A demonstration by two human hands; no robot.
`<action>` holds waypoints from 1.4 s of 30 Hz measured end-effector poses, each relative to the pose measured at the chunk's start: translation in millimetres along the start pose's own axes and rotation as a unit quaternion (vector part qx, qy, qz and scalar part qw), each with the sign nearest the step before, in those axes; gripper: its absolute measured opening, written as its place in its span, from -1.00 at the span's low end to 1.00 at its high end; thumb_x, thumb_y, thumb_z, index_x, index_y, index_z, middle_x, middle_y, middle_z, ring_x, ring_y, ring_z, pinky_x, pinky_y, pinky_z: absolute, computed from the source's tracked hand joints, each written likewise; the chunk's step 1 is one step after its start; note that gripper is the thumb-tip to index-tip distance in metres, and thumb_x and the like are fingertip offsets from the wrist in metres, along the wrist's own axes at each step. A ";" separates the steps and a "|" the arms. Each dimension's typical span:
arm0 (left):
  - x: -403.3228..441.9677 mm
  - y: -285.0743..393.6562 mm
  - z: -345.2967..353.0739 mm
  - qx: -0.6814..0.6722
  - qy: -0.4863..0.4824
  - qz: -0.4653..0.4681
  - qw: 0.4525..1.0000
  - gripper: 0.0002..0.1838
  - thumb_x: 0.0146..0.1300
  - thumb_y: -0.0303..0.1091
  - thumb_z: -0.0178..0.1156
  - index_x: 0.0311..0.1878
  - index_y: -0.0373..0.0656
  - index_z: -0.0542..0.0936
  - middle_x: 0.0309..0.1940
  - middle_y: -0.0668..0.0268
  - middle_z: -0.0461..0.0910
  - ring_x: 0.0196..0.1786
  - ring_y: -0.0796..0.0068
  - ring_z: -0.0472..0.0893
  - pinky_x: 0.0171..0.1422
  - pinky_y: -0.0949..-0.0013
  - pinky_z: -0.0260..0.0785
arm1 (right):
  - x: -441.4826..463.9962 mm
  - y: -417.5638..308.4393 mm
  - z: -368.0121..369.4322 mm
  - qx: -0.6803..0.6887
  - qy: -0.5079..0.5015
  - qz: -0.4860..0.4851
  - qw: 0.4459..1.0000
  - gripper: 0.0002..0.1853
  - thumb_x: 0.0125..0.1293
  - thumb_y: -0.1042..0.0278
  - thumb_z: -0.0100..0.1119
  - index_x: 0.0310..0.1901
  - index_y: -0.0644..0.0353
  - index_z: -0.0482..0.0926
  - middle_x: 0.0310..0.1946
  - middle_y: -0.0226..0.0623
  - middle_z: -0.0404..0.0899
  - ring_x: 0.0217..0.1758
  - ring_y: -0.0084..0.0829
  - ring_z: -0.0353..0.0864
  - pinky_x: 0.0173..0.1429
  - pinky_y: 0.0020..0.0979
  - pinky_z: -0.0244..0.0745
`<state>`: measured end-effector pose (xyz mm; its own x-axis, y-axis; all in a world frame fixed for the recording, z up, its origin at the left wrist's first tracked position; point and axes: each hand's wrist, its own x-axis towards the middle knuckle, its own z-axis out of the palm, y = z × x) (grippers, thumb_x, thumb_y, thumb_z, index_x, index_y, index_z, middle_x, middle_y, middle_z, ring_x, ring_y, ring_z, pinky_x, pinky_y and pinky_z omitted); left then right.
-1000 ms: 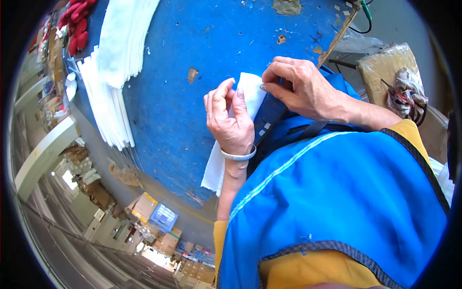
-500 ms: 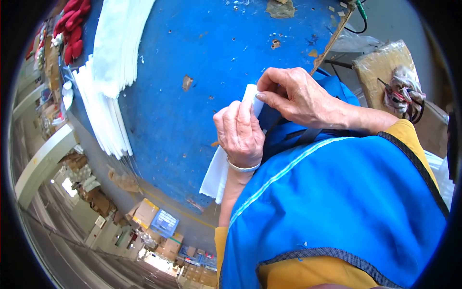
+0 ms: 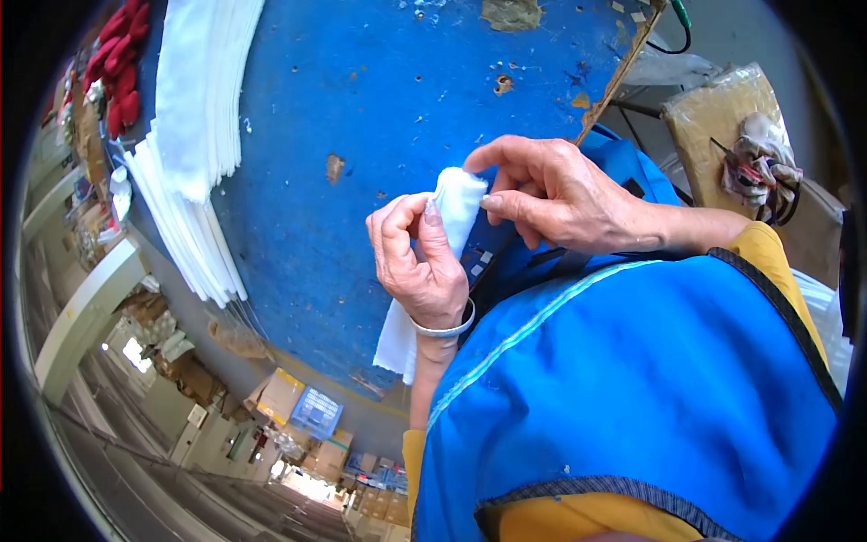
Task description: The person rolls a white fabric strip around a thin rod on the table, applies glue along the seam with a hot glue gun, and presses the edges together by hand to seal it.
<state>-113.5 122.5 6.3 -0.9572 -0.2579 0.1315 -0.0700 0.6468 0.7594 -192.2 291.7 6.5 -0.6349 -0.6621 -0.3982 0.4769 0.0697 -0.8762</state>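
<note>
A narrow white cloth strip (image 3: 461,210) lies over the edge of the blue table, its far end raised and rounded between my hands, its lower end hanging past my left wrist. My left hand (image 3: 417,257) pinches the strip's left side near that far end, thumb against curled fingers. On the other side, my right hand (image 3: 564,194) has its index finger and thumb apart at the strip's right edge, the fingertips touching or nearly touching the cloth. The part of the strip behind my left hand is hidden.
White cloth strips (image 3: 203,90) are stacked at the left of the blue table (image 3: 307,235), with thin white pieces (image 3: 185,221) beside them. Red items (image 3: 117,63) lie at the far left. A plastic-wrapped block (image 3: 727,135) holding a crumpled glove (image 3: 759,167) stands at right.
My left hand has turned from over the strip to its left side, uncovering the cloth. My right index finger and thumb have spread apart. The view has shifted slightly.
</note>
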 end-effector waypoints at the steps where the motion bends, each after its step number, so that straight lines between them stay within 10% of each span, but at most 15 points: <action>1: 0.1 0.3 1.1 -0.001 0.011 0.002 1.000 -0.93 0.31 -0.54 0.12 -0.16 -0.28 0.52 -0.23 0.26 0.49 -0.20 0.47 0.51 -0.12 0.44 0.40 | 0.2 0.0 -0.2 0.002 -0.003 0.000 1.000 -0.71 0.30 0.41 0.09 -0.07 0.48 0.45 -0.54 -0.18 0.58 -0.61 -0.52 0.55 -0.53 -0.44 0.46; 33: -0.5 2.8 7.6 -0.022 0.055 -0.024 0.998 -0.92 0.34 -0.50 0.12 -0.17 -0.29 0.54 -0.25 0.31 0.49 -0.24 0.55 0.50 -0.18 0.48 0.39 | 17.7 0.7 -2.6 -0.334 0.002 -0.196 0.922 -0.82 0.14 0.49 0.16 -0.22 0.37 0.52 -0.65 0.05 0.52 -0.51 0.03 0.60 -0.46 -0.11 0.48; 36: -2.0 4.1 5.3 0.073 0.008 0.038 0.997 -0.88 0.24 -0.58 0.17 -0.16 -0.26 0.55 -0.28 0.17 0.54 -0.28 0.23 0.51 -0.19 0.27 0.38 | 17.5 0.6 -2.7 -0.322 0.012 -0.194 0.926 -0.82 0.13 0.49 0.17 -0.24 0.38 0.51 -0.65 0.06 0.52 -0.49 0.03 0.61 -0.45 -0.13 0.48; 42: -3.8 -0.9 8.3 0.134 0.000 0.138 0.981 -0.87 0.24 -0.54 0.19 -0.15 -0.24 0.56 -0.29 0.19 0.54 -0.26 0.24 0.51 -0.20 0.26 0.38 | -1.6 -1.4 -8.5 -0.242 0.035 -0.129 0.961 -0.81 0.14 0.48 0.18 -0.24 0.41 0.50 -0.63 0.06 0.54 -0.49 -0.03 0.62 -0.42 -0.19 0.49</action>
<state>-112.2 128.8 -0.1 -0.9498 -0.0466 0.3095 0.1209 0.8575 0.5002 -197.0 298.9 6.1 -0.7412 -0.6538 -0.1523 -0.0304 0.2592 -0.9653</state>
